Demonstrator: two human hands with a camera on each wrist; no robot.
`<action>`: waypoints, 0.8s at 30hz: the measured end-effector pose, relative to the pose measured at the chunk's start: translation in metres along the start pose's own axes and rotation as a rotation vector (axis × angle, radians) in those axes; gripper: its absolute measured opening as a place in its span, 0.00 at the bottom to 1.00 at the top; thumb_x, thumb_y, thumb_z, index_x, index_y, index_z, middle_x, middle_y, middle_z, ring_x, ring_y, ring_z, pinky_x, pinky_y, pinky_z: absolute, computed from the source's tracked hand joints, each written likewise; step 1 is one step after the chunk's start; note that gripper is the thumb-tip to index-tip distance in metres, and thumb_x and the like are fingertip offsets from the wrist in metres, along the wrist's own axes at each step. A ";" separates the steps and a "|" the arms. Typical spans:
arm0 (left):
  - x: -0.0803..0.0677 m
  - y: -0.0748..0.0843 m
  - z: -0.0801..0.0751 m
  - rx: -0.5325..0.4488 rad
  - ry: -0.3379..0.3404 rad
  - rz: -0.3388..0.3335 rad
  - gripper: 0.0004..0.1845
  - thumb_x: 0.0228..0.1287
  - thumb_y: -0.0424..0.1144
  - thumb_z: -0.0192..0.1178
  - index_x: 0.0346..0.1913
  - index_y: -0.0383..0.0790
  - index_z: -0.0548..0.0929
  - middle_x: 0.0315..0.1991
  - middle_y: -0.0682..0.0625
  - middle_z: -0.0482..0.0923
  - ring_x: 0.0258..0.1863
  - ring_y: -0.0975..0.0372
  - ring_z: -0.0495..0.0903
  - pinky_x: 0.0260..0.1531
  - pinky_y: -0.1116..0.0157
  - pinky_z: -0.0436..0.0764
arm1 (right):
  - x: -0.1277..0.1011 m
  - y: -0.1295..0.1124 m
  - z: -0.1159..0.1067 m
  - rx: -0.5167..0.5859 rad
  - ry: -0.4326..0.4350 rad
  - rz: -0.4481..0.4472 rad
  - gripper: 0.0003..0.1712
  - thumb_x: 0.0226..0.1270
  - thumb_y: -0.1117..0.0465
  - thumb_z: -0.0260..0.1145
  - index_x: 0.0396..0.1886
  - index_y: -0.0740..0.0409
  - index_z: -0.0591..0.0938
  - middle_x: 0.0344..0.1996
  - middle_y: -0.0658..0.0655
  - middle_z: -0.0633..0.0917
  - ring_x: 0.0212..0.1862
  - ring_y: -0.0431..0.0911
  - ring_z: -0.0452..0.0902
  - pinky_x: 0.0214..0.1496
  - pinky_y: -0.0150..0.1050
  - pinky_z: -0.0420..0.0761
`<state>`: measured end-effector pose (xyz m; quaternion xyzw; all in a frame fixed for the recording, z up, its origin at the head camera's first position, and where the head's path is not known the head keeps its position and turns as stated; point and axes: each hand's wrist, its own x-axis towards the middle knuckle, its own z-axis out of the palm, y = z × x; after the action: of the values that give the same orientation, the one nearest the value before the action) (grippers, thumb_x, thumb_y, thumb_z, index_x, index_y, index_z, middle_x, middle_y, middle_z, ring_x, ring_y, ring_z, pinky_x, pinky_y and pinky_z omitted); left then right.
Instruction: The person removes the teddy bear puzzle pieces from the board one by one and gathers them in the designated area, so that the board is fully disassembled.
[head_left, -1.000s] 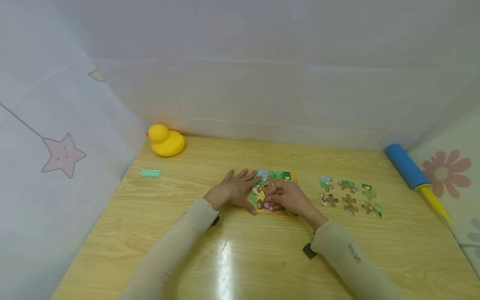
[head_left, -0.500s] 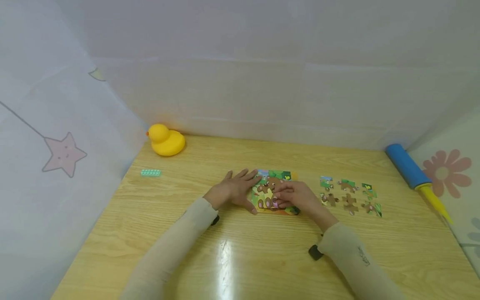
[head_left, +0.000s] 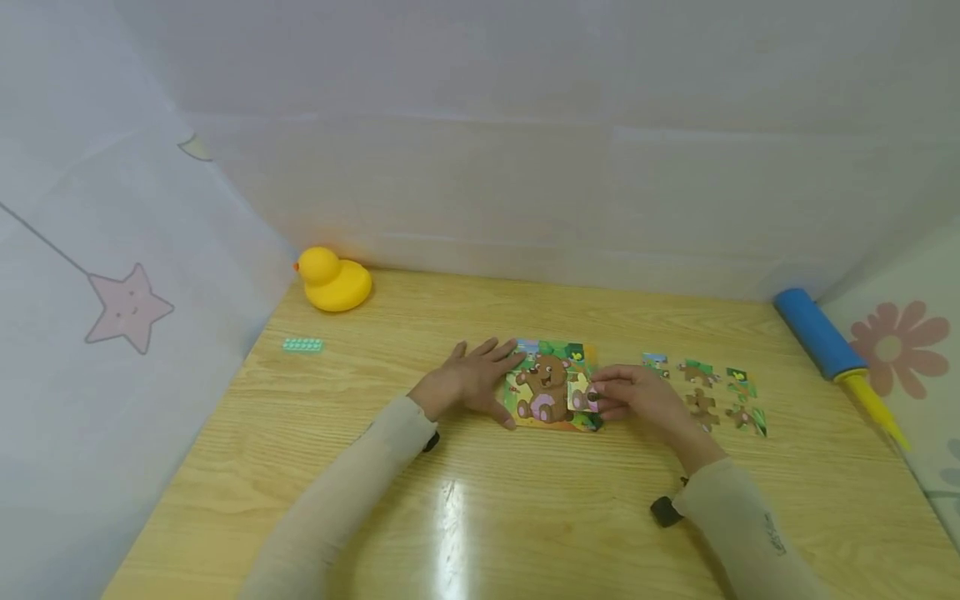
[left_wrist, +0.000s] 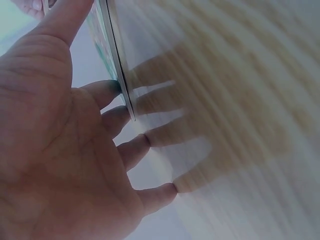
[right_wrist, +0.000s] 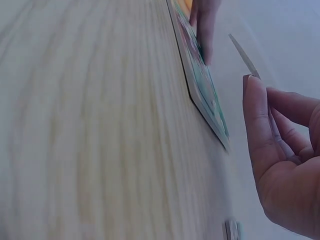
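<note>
A bear jigsaw board (head_left: pixel 536 421) lies flat on the wooden table. My left hand (head_left: pixel 476 382) spreads its straight fingers along the board's left side; in the left wrist view, two fingertips touch its edge and the others rest on the tabletop. A puzzle piece (head_left: pixel 581 398) with a pink-soled bear foot is pinched by my right hand (head_left: pixel 647 400) between thumb and fingers, overlapping the board's right part from above. The right wrist view shows this piece edge-on, raised above the board. Several loose puzzle pieces (head_left: pixel 702 403) lie in rows to the right, partly hidden by the right hand.
A yellow rubber duck (head_left: pixel 335 281) sits at the back left, with a mint-green studded block (head_left: pixel 303 345) in front of it. At the right edge lies a blue and yellow hand pump (head_left: pixel 819 335). White fabric walls (head_left: pixel 480 192) enclose the table's back and sides.
My right hand has moved right from the middle of the board, carrying the puzzle piece up off it and uncovering the bear picture. The left hand stays in place.
</note>
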<state>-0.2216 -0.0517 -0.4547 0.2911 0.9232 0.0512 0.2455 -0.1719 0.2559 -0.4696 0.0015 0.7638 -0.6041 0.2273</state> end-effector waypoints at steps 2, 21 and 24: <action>-0.001 0.001 0.000 0.001 0.001 -0.001 0.66 0.47 0.74 0.68 0.83 0.60 0.42 0.84 0.58 0.30 0.84 0.54 0.33 0.77 0.34 0.39 | -0.005 0.002 -0.006 -0.004 0.006 -0.005 0.24 0.77 0.59 0.60 0.64 0.71 0.75 0.47 0.53 0.87 0.43 0.44 0.88 0.47 0.42 0.89; 0.000 0.000 0.002 0.016 0.038 0.004 0.65 0.47 0.75 0.68 0.83 0.61 0.43 0.85 0.56 0.33 0.84 0.53 0.37 0.77 0.35 0.43 | -0.067 0.050 -0.079 0.088 0.086 -0.025 0.21 0.79 0.57 0.59 0.63 0.65 0.78 0.47 0.38 0.85 0.48 0.36 0.85 0.49 0.37 0.88; 0.000 0.000 0.002 0.019 0.037 0.002 0.65 0.47 0.75 0.68 0.83 0.61 0.43 0.85 0.56 0.33 0.84 0.53 0.37 0.77 0.35 0.43 | -0.076 0.054 -0.086 0.103 0.092 -0.010 0.23 0.79 0.57 0.59 0.64 0.69 0.76 0.50 0.36 0.82 0.48 0.36 0.85 0.50 0.37 0.88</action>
<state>-0.2206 -0.0514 -0.4561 0.2932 0.9279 0.0480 0.2253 -0.1185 0.3711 -0.4786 0.0374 0.7412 -0.6431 0.1887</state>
